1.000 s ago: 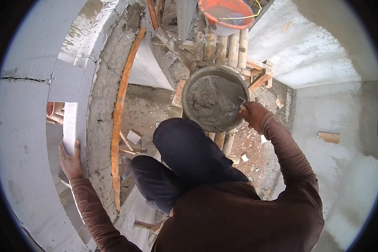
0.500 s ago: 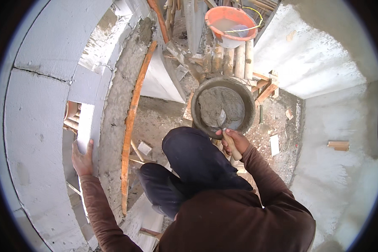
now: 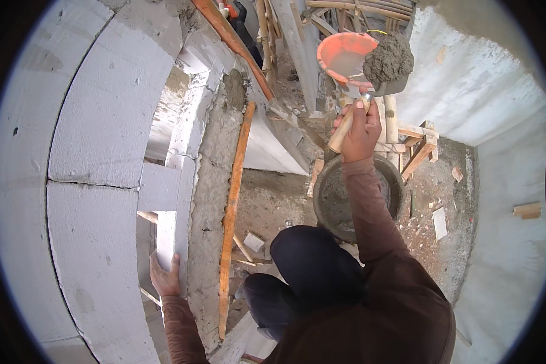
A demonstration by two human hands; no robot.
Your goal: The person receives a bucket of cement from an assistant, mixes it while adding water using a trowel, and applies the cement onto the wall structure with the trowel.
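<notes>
My right hand is wrapped round the wooden handle of a trowel. A thick heap of wet grey mortar sits on its blade, raised in front of the orange bucket and mostly covering the metal. Below my right forearm stands a round dark tub with mortar inside, partly hidden by the arm. My left hand grips a narrow white block at the opening in the block wall, thumb on one side and fingers on the other.
Pale blocks form the wall at left, beside a mortar-covered ledge. An orange-brown wooden strip runs along that ledge. An orange bucket of cloudy water stands ahead. Wooden supports and scraps lie near the right plastered wall.
My right hand has lifted the trowel out of the tub, up and forward, with a load of mortar on it. My left hand keeps its hold. The whole view has shifted.
</notes>
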